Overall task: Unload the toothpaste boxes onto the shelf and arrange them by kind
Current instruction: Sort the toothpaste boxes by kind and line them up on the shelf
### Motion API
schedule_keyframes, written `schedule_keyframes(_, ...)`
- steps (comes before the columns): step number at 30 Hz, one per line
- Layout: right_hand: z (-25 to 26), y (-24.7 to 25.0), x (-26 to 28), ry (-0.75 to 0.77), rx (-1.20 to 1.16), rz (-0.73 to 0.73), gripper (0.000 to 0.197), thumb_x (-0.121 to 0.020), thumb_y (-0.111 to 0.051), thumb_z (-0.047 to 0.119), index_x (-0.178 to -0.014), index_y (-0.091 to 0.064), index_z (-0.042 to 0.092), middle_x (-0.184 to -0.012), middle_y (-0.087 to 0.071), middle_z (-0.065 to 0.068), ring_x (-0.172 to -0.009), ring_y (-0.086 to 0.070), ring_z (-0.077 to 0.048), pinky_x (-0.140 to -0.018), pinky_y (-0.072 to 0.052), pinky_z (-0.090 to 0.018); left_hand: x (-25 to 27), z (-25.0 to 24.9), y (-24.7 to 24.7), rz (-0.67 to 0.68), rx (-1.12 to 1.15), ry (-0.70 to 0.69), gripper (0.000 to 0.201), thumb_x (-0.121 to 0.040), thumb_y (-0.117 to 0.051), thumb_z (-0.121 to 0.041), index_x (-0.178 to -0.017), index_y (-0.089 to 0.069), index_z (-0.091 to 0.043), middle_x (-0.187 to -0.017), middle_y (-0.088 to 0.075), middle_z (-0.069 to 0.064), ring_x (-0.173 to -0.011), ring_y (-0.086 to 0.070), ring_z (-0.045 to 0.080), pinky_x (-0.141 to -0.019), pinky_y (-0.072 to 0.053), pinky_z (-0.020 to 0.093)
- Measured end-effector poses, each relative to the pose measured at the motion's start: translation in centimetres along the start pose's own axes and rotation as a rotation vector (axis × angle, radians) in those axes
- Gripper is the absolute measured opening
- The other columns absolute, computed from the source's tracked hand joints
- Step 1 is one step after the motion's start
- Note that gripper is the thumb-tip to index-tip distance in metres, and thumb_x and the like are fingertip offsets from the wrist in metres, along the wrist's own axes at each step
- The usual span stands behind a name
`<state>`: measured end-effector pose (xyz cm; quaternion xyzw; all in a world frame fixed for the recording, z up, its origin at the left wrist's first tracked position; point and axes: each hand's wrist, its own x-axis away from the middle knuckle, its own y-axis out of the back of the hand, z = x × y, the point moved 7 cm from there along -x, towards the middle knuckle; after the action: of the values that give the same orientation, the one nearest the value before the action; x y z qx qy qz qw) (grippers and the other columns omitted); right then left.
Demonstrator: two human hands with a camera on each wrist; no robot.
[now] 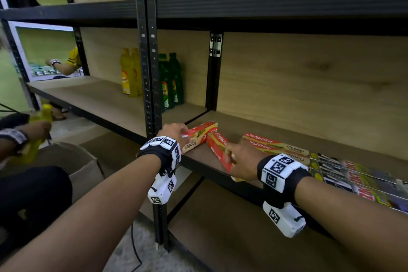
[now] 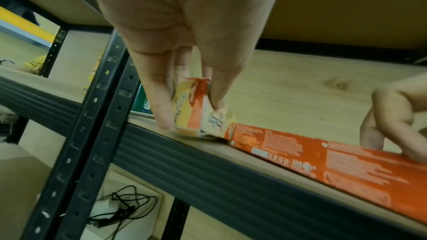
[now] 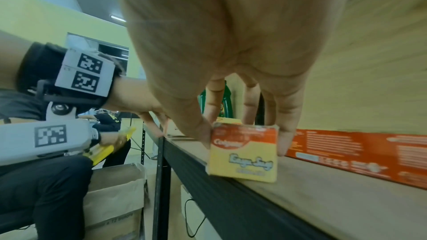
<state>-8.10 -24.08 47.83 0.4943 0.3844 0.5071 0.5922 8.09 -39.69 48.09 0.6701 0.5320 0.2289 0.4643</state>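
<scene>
On the wooden shelf (image 1: 276, 128), my left hand (image 1: 181, 133) grips the near end of a red and yellow Colgate box (image 1: 199, 136) that lies on the board. The left wrist view shows thumb and fingers pinching that box end (image 2: 198, 112). My right hand (image 1: 231, 157) grips the near end of a second Colgate box (image 1: 217, 144), which lies slanted beside the first. Its yellow end face (image 3: 242, 154) sits at the shelf's front edge between thumb and fingers. Two more Colgate boxes (image 1: 276, 146) lie side by side to the right.
Several black and yellow boxes (image 1: 353, 179) lie further right on the same shelf. Yellow bottles (image 1: 129, 73) and green bottles (image 1: 170, 79) stand at the back left. A black upright (image 1: 150, 73) divides the bays. An open carton (image 1: 72, 161) sits on the floor by another person holding a yellow bottle (image 1: 42, 115).
</scene>
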Motion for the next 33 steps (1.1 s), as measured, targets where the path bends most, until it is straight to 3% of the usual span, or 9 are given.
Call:
schedule_keyframes(5, -3.8, 1.5, 2.1, -0.036, 0.064, 0.082, 0.027, -0.083, -0.060, 0.006, -0.098, -0.052, 0.027, -0.106, -0.038, 0.003, -0.074, -0.045, -0.006, -0.054, -0.033, -0.020, -0.1, -0.5, 2.1, -0.117, 0.135, 0.017, 0.016, -0.087, -0.069, -0.028, -0.102, -0.073, -0.031, -0.100, -0.071, 0.004, -0.079, -0.065, 0.019, -0.061, -0.051, 0.026)
schedule_keyframes(9, -6.6, 2.3, 3.0, -0.096, 0.132, 0.101, 0.029, -0.084, -0.053, 0.000, -0.094, -0.054, 0.026, -0.119, -0.045, -0.001, -0.086, -0.055, -0.013, -0.066, -0.045, -0.021, 0.2, -1.2, 4.0, -0.141, 0.277, -0.065, 0.011, -0.085, -0.071, -0.030, -0.095, -0.074, -0.035, -0.094, -0.070, 0.000, -0.077, -0.067, 0.017, -0.065, -0.058, 0.029)
schedule_keyframes(13, -8.7, 3.1, 3.9, -0.162, 0.190, 0.101, 0.030, -0.084, -0.054, -0.004, -0.093, -0.054, 0.025, -0.139, -0.036, -0.009, -0.085, -0.053, -0.017, -0.057, -0.036, -0.019, 1.5, -2.5, 6.3, -0.185, 0.390, -0.176, 0.013, -0.089, -0.068, -0.027, -0.098, -0.074, -0.034, -0.088, -0.068, -0.003, -0.060, -0.061, 0.008, -0.042, -0.044, 0.014)
schedule_keyframes(15, -9.6, 3.3, 4.1, -0.169, 0.198, 0.088, 0.029, -0.083, -0.054, -0.002, -0.091, -0.055, 0.026, -0.137, -0.039, -0.009, -0.090, -0.058, -0.021, -0.059, -0.037, -0.020, 2.1, -3.1, 6.8, -0.166, 0.487, -0.208, 0.013, -0.090, -0.067, -0.026, -0.100, -0.074, -0.032, -0.088, -0.069, -0.004, -0.066, -0.066, 0.010, -0.045, -0.048, 0.013)
schedule_keyframes(19, -10.6, 3.5, 4.6, -0.185, 0.235, 0.107, 0.032, -0.082, -0.057, -0.004, -0.099, -0.060, 0.023, -0.127, -0.044, -0.004, -0.096, -0.058, -0.021, -0.055, -0.037, -0.019, 3.1, -4.2, 6.8, -0.071, 0.777, -0.203, 0.016, -0.092, -0.066, -0.020, -0.106, -0.073, -0.021, -0.098, -0.071, 0.006, -0.082, -0.072, 0.017, -0.057, -0.060, 0.030)
schedule_keyframes(22, -10.1, 4.0, 4.8, -0.178, 0.230, 0.089, 0.028, -0.082, -0.060, 0.002, -0.100, -0.060, 0.023, -0.118, -0.053, 0.000, -0.096, -0.060, -0.020, -0.065, -0.045, -0.023, 3.7, -5.1, 6.4, 0.007, 0.902, -0.194, 0.020, -0.093, -0.064, -0.017, -0.112, -0.070, -0.014, -0.105, -0.071, 0.009, -0.091, -0.071, 0.022, -0.065, -0.062, 0.038)
schedule_keyframes(25, -9.2, 5.1, 4.6, -0.109, 0.015, -0.049, 0.019, -0.083, -0.071, 0.030, -0.098, -0.061, 0.031, -0.106, -0.060, 0.010, -0.093, -0.060, -0.010, -0.077, -0.049, -0.025, 4.3, -5.6, 5.5, 0.057, 1.026, -0.178, 0.022, -0.093, -0.064, -0.017, -0.114, -0.070, -0.014, -0.109, -0.070, 0.012, -0.101, -0.069, 0.028, -0.074, -0.060, 0.049)
schedule_keyframes(27, -8.1, 5.5, 4.8, -0.053, -0.280, -0.086, 0.029, -0.083, -0.070, 0.047, -0.107, -0.061, 0.035, -0.106, -0.062, 0.014, -0.095, -0.063, -0.007, -0.081, -0.054, -0.029, 4.9, -6.3, 4.4, 0.085, 1.134, -0.155, 0.023, -0.093, -0.063, -0.017, -0.115, -0.070, -0.015, -0.111, -0.070, 0.013, -0.105, -0.067, 0.030, -0.076, -0.059, 0.050)
schedule_keyframes(33, -3.8, 5.1, 5.0, 0.083, -0.889, -0.101, 0.054, -0.089, -0.068, 0.033, -0.138, -0.047, 0.022, -0.123, -0.065, 0.001, -0.103, -0.067, -0.010, -0.080, -0.060, -0.033, 7.4, -9.9, 0.3, 0.197, 1.428, -0.094, 0.030, -0.096, -0.057, -0.016, -0.126, -0.062, -0.013, -0.115, -0.070, 0.015, -0.102, -0.069, 0.031, -0.079, -0.059, 0.046)
